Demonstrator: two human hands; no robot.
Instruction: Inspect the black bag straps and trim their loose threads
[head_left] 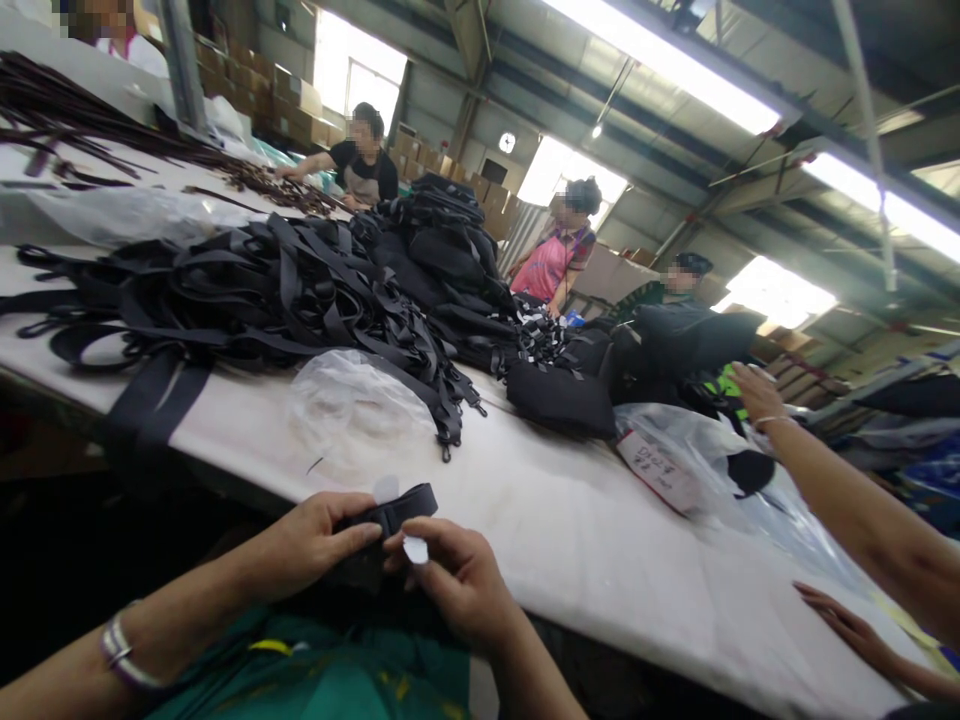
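Observation:
Above the near table edge, my left hand (pixel 322 545) is closed on a folded black webbing strap (pixel 416 502), its thumb lying along the near side. My right hand (pixel 457 575) grips the same strap from the other side, fingers bent and pinched together. A small white patch (pixel 415 549) shows at the fingertips of the right hand; whether it is tape on a finger or a loose piece cannot be made out. Another pale patch (pixel 386 488) sits by my left index finger. The lower part of the strap is hidden behind my hands.
A large heap of black straps with hooks (pixel 262 290) covers the table's left. Black bags (pixel 562 395) are piled beyond. A crumpled clear plastic bag (pixel 360 400) lies ahead. At right, a co-worker's arm (pixel 847 480) reaches over a plastic bag with a written label (pixel 656 472).

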